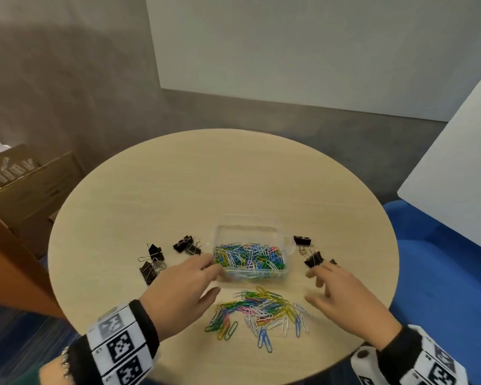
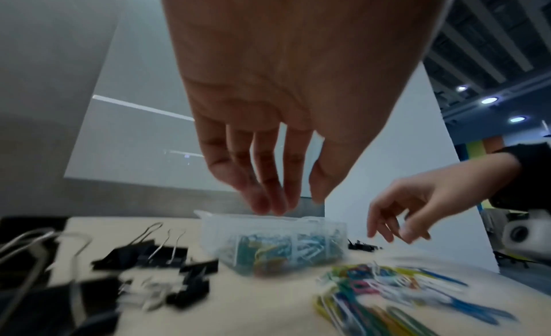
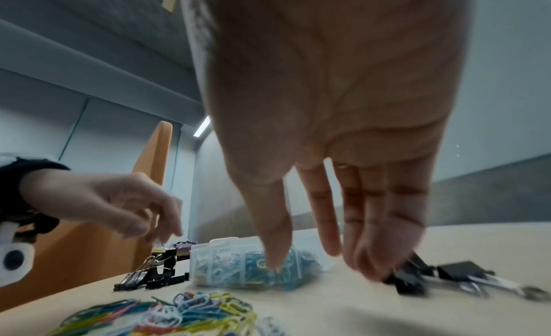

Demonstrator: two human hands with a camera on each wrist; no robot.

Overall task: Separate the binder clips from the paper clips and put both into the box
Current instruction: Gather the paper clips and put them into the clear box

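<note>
Here both hands hover empty over a round tabletop (image 1: 178, 190), fingers loosely spread.

The left hand (image 1: 182, 290) reaches to the near left corner of the clear box (image 1: 250, 232), already part-filled with coloured paper clips (image 1: 249, 258). The right hand (image 1: 347, 298) hangs just beside black binder clips (image 1: 307, 252) right of the box. More binder clips (image 1: 153, 262) lie left; a loose pile of paper clips (image 1: 258, 309) sits by the near edge.

No legible text; cardboard box (image 1: 14, 173) print blurred, wristband (image 1: 120, 348) markers only.
</note>
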